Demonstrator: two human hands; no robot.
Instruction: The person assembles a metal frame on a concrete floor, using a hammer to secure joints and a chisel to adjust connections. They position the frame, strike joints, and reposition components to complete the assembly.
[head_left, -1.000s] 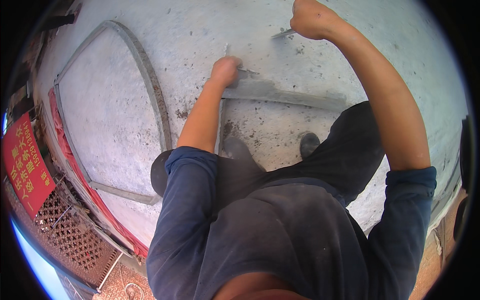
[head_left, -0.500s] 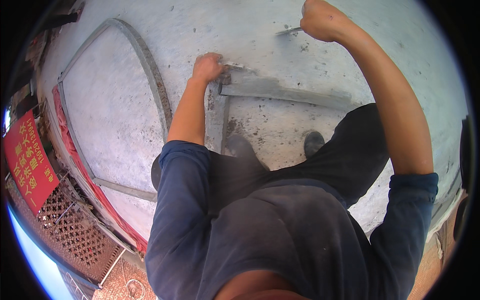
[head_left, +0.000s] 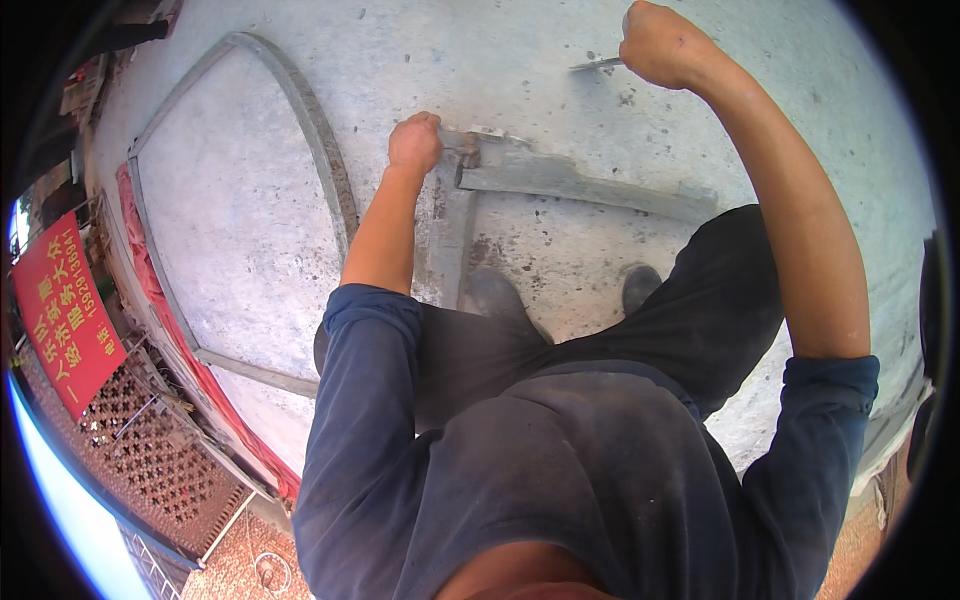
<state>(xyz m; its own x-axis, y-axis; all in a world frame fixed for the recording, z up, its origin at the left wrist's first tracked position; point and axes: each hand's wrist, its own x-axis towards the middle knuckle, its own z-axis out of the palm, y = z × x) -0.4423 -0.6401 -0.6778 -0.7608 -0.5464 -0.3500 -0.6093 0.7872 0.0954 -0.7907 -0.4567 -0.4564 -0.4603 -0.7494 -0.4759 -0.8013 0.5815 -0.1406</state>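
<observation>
My left hand [head_left: 414, 144] is beside the far end of an upright-running grey bar [head_left: 452, 240], left of a rough grey corner joint [head_left: 466, 152]. Its fingers are curled, and what they hold, if anything, is hidden. From that corner a grey plank-like bar [head_left: 580, 188] runs right, its far edge uneven. Farther off to the right, my right hand [head_left: 672, 46] is closed in a fist around a tool with a thin, dark, flat blade [head_left: 596, 64] pointing left. Most of the tool is covered by the hand.
Left of the bars lies a curved grey frame [head_left: 310, 120] on the pale, speckled floor [head_left: 240, 220]. Farther left are a red cloth strip [head_left: 190, 350], a red banner [head_left: 68, 310] and a brown lattice panel [head_left: 165, 440]. My boots [head_left: 495, 295] stand nearer than the plank-like bar.
The view has shifted slightly. My left hand has drawn a little left, away from the corner joint, uncovering more of it. Against the floor, my right hand and its tool have hardly moved.
</observation>
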